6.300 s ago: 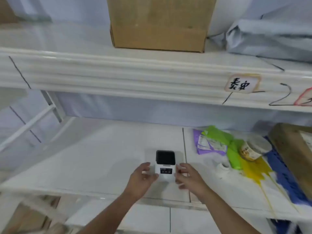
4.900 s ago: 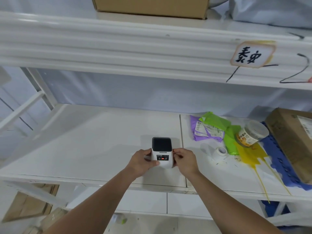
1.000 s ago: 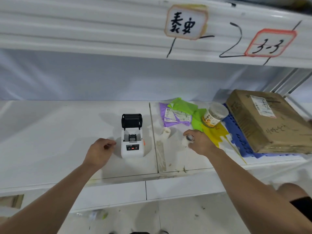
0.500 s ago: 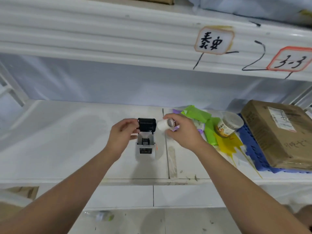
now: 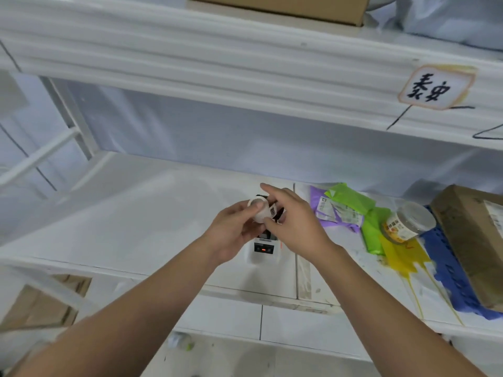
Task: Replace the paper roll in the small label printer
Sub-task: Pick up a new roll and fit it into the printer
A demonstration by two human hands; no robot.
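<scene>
The small white label printer (image 5: 263, 251) stands on the white shelf (image 5: 136, 213), its front panel showing a red light. Its black lid is up behind my hands and mostly hidden. A small white paper roll (image 5: 260, 213) is held just above the printer's open top. My left hand (image 5: 234, 229) grips the roll from the left, thumb on its end. My right hand (image 5: 294, 221) pinches the roll's right side, index finger raised.
Right of the printer lie purple and green plastic bags (image 5: 351, 210), a clear jar on its side (image 5: 408, 224), yellow and blue sheets (image 5: 435, 265) and a brown carton (image 5: 476, 240). An upper shelf (image 5: 245, 63) with a handwritten label overhangs. A second carton (image 5: 285, 6) sits on it.
The printer's lid was opened. My right hand picked a paper roll from the shelf on the right and brought it over the printer; my left hand has now joined it on the roll.
</scene>
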